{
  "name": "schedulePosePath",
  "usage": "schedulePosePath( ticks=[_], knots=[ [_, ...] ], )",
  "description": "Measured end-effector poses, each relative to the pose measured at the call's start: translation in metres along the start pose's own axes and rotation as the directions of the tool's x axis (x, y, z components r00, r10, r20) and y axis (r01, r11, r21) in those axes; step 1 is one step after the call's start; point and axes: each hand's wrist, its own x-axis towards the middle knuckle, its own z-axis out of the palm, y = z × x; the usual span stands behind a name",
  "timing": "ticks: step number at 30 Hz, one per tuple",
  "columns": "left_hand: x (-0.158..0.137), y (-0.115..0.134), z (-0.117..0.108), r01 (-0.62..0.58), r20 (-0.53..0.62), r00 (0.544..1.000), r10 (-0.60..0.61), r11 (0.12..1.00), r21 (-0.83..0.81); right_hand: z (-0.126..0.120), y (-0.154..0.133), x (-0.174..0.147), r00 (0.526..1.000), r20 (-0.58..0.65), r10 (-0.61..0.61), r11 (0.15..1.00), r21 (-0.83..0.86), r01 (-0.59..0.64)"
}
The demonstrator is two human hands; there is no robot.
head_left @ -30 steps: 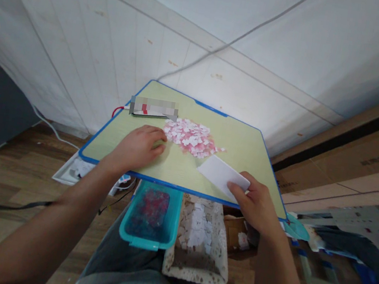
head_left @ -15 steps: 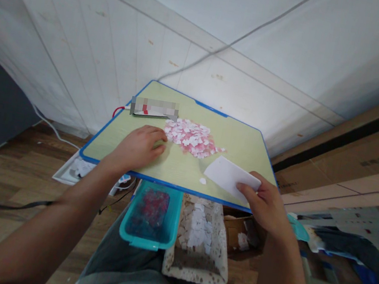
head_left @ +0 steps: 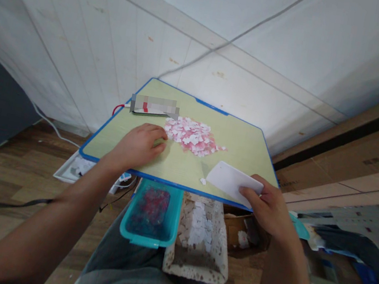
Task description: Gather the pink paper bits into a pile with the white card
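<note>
Nearest: teal bin [head_left: 145,240] with red bits, contents blurry, and to its right a stained pale tray [head_left: 195,273] with white chips, both over the legs at the worktop's [head_left: 241,131] near edge. Open box [head_left: 237,224] right of the tray. Right hand [head_left: 266,203] grasping a white card [head_left: 227,178] by its right end, thumb on top, card tilted over the worktop's near right part. One loose white chip [head_left: 203,181] by the card's left end; can't tell if touching. Left hand [head_left: 143,145] at left of worktop, fingers loosely curled, tips at the pile's left edge; can't tell if they grip anything. Pile [head_left: 194,135] of pink and white chips mid-worktop, card well apart from it. Behind left hand: flat device [head_left: 151,112], partly pixelated. Farthest: white wall [head_left: 157,26], grey cable [head_left: 226,46] running up it.
</note>
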Motion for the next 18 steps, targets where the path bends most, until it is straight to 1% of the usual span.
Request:
schedulePosePath(
  ticks=[5,7,10,13,18],
  knots=[
    [0.000,0.000,0.000,-0.005,0.001,1.000,0.005,1.000,0.014,0.003,0.003,0.008,0.997,-0.074,-0.023,0.999,-0.037,0.020],
    [0.000,0.001,0.000,-0.004,0.002,1.000,0.004,1.000,0.012,0.002,0.005,0.008,0.997,-0.080,-0.021,1.000,-0.007,0.021],
    [0.000,0.001,-0.001,-0.004,0.002,1.000,0.004,1.000,0.004,0.002,0.009,0.002,0.998,-0.068,0.018,0.998,0.063,-0.014],
    [0.000,0.001,-0.001,0.010,0.007,1.000,-0.010,1.000,-0.004,0.003,0.012,-0.002,0.998,-0.047,0.045,0.997,0.068,-0.041],
    [0.001,0.000,0.000,0.020,0.015,1.000,-0.020,1.000,-0.012,0.008,0.010,0.001,0.992,-0.119,0.043,0.997,0.069,-0.035]
  ],
)
